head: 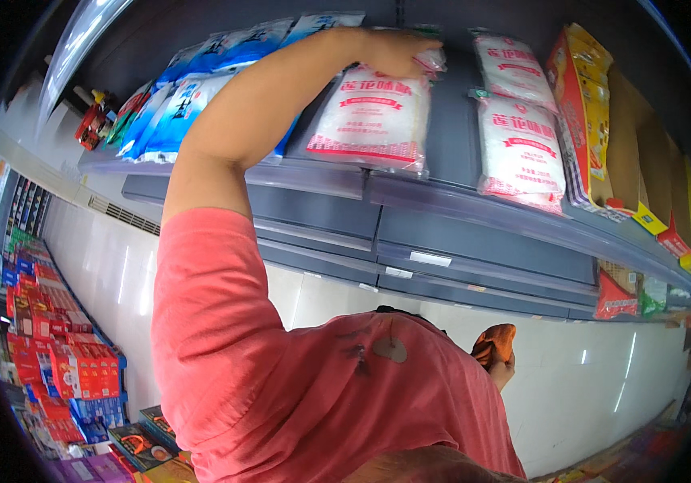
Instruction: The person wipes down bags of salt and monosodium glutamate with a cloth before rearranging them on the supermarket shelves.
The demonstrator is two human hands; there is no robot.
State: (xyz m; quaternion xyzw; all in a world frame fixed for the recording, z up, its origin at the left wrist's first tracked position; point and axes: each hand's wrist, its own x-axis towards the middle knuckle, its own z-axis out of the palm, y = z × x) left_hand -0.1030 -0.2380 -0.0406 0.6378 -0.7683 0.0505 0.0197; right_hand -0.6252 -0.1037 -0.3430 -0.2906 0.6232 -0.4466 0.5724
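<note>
My left hand (390, 51) reaches over a grey shop shelf (454, 142), fingers curled around the top of a white seasoning packet (433, 60). Directly before it lies another white packet with pink print (372, 121), its upper edge partly covered by the hand. Blue-and-white packets (185, 111) stand in rows to the left, partly behind my forearm. To the right are two more pink-printed packets (520, 148), one behind the other. Low at my right side, my right hand (503, 369) grips an orange-and-brown cloth-like item (495, 345).
Open display cartons (620, 151) stand at the shelf's right end. A clear plastic lip (442, 202) runs along the shelf front, with lower shelves (484, 247) beneath. Stacked red boxes (89, 368) line the left, across the pale tiled floor (101, 265).
</note>
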